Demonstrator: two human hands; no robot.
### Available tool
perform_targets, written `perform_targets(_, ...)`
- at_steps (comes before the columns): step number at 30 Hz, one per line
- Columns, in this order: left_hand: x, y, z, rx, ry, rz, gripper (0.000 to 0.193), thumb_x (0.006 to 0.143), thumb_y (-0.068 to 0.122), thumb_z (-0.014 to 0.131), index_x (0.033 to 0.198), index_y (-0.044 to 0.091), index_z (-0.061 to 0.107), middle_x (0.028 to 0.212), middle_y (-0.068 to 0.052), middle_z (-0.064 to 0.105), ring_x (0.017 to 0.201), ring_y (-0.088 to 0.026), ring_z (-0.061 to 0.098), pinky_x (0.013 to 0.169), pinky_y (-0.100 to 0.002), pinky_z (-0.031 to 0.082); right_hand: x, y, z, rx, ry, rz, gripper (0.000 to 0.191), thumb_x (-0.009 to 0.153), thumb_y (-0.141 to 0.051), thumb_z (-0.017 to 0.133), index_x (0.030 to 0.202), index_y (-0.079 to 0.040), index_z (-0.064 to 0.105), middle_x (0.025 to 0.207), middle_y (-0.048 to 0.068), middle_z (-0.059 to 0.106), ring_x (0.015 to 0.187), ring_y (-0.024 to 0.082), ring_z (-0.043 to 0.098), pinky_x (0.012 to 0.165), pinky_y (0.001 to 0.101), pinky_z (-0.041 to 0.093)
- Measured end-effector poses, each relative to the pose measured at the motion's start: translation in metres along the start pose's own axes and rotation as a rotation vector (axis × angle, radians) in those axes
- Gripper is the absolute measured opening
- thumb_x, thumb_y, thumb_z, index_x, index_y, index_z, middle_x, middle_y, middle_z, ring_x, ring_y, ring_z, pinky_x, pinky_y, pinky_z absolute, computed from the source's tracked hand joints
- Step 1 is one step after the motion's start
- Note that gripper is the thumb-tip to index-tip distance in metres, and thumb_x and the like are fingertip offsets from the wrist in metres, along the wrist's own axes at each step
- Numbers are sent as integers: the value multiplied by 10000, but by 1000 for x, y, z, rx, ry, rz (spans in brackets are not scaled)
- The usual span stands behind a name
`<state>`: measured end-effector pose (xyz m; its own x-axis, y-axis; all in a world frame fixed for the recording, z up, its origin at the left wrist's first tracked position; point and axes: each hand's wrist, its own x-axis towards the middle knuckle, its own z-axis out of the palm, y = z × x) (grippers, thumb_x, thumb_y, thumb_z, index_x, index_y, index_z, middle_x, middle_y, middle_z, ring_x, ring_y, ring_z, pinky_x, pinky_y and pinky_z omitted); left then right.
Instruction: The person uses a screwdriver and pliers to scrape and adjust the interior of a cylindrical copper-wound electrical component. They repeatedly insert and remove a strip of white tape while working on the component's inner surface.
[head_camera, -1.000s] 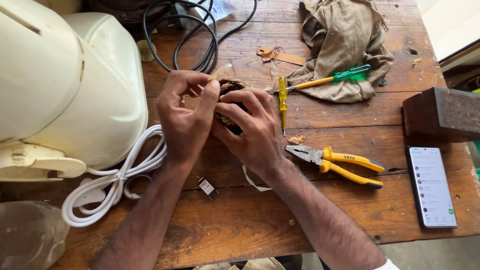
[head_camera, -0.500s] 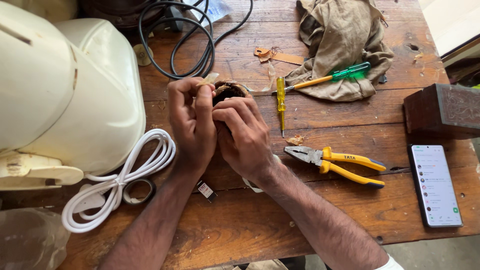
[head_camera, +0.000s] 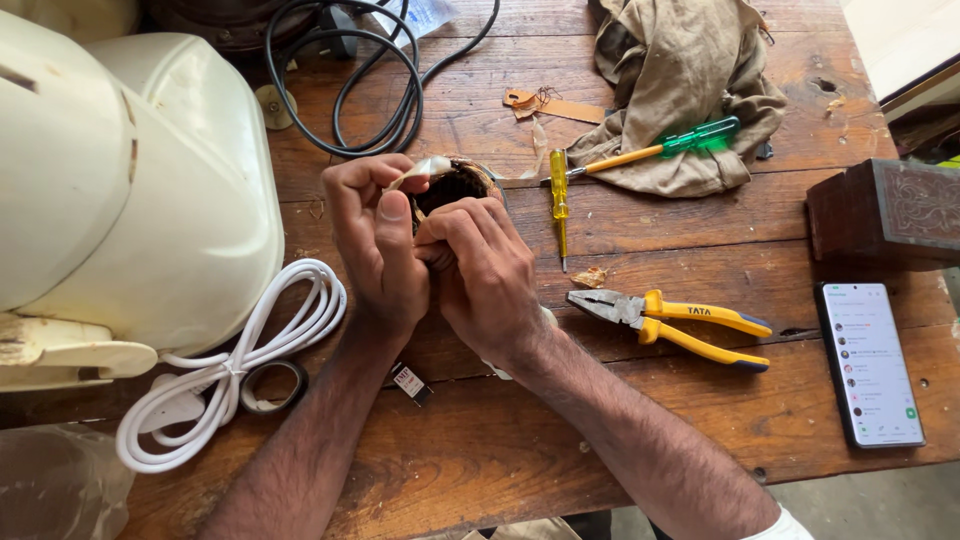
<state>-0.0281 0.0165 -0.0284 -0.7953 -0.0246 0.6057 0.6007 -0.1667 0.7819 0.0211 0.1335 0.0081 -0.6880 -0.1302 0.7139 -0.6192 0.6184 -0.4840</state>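
While curled together, both hands (head_camera: 430, 265) seemingly grip a dark coil (head_camera: 452, 187).

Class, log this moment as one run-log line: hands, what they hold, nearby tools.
left hand: grips round dark part | right hand: fingers on same part | nearby: pliers, yellow screwdriver, white cable

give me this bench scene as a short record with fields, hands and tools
left hand: grips round dark part, thumb up
right hand: fingers pressed on the same part
pliers: yellow handles, flat on the wooden table
screwdrivers: yellow one on table, green one on cloth
phone: screen lit, at right
white cable: coiled, at left
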Motion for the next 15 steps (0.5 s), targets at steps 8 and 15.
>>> perform_targets(8, 0, 5, 0, 57, -10, -6, 392, 1156, 369, 419, 1339, 23, 445, 1165, -119, 538, 1064, -164, 579, 989, -330, 516, 2, 1, -2, 28, 4, -9, 230, 901, 78, 725, 1044, -51, 599, 1002, 66, 649, 951, 254, 628, 824, 393, 547)
perform_targets(15, 3, 15, 1, 24, -6, -33, 352, 1136, 280, 482, 1358, 24, 388, 1101, -137, 586, 989, -161, 561, 942, -340, 480, 5, -1, -9, 35, -14, -9, 221, 930, 48, 748, 1059, -46, 596, 1016, 65, 656, 972, 264, 639, 836, 403, 554)
